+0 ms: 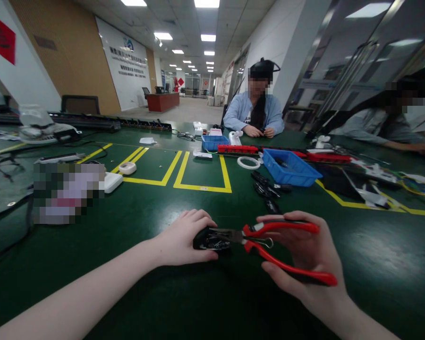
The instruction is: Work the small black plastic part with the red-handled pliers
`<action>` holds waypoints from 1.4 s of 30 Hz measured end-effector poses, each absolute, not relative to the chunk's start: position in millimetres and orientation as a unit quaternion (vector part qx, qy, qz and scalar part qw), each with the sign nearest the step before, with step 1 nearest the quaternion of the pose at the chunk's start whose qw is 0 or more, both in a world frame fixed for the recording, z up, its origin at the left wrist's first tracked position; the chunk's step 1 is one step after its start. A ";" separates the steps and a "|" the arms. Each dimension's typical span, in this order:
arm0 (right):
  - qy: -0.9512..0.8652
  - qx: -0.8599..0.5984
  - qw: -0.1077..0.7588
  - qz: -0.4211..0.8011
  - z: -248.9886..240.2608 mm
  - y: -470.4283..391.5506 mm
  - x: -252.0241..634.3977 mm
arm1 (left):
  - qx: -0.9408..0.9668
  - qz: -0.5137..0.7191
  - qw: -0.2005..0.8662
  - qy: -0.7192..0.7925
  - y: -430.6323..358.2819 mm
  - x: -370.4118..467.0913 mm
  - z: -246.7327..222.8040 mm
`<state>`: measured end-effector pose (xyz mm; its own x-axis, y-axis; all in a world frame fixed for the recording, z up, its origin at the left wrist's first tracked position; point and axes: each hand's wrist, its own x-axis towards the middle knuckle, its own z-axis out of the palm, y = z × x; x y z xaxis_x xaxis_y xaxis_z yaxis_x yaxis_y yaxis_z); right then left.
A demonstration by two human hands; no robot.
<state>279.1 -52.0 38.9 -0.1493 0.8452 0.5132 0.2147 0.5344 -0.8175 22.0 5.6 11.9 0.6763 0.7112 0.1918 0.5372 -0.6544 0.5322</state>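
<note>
My left hand [190,236] is closed around a small black part [212,239], holding it low over the green table. In my right hand [311,252] is a pair of pliers [262,238] with red handles, spread apart, a bent wire spring showing between them. The jaws point left and reach onto the black part; whether they grip something there I cannot make out. Just beyond the pliers lie several black parts [265,186] in a loose heap.
A blue bin [290,167] stands behind the heap, beside a white ring [248,163]. Yellow tape [201,189] marks rectangles on the green table [145,293]. A tape roll [127,168] and a white box [112,182] lie left. A person [253,111] sits opposite; others sit right.
</note>
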 end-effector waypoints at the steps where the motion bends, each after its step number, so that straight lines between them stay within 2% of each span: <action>1: -0.685 -0.387 0.533 0.312 38.3 -50.5 278.6 | 0.893 0.191 0.215 0.346 7.0 22.1 9.4; 7: -0.613 -0.390 0.543 0.422 27.4 -43.4 276.2 | 0.898 0.182 0.208 0.343 8.9 23.0 6.1; 20: -0.428 -0.514 0.566 0.482 29.9 -33.9 269.5 | 0.885 0.169 0.256 0.350 6.4 24.4 12.9; 42: -0.432 -0.509 0.550 0.502 32.1 -35.1 266.2 | 0.888 0.170 0.261 0.337 6.9 23.8 13.8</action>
<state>266.2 -35.1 32.1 0.1223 0.9918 -0.0369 -0.1129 -0.0230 -0.9933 23.8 6.9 13.8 0.7147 0.6879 0.1262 0.5102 -0.6362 0.5787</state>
